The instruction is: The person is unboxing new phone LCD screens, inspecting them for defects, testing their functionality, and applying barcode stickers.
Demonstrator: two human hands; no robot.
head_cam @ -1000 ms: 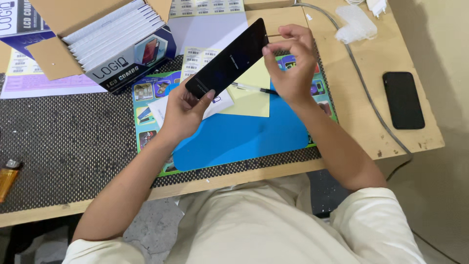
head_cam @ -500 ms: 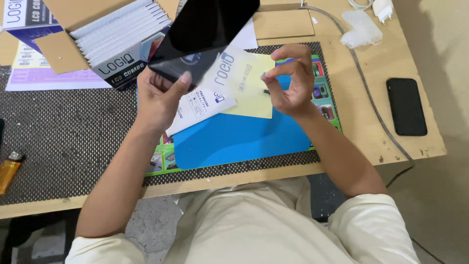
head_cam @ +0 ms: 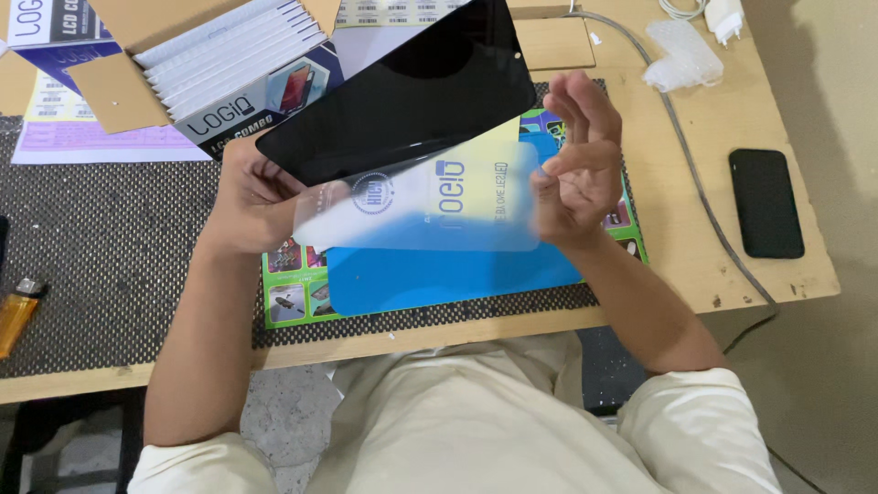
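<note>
While the open cardboard box (head_cam: 137,64) at the far left of the wooden table (head_cam: 695,247) holds a packed row of flat white sleeves (head_cam: 229,50), the left hand (head_cam: 251,197) pinches the lower corner of a black screen panel (head_cam: 402,91) held tilted above a blue mat (head_cam: 439,274). From the panel's lower edge a clear protective film (head_cam: 421,206) hangs loose, its far end pinched by the right hand (head_cam: 576,174), upper fingers spread; a black phone (head_cam: 766,203) lies well apart at the right, an orange lighter (head_cam: 16,316) at the left edge.
</note>
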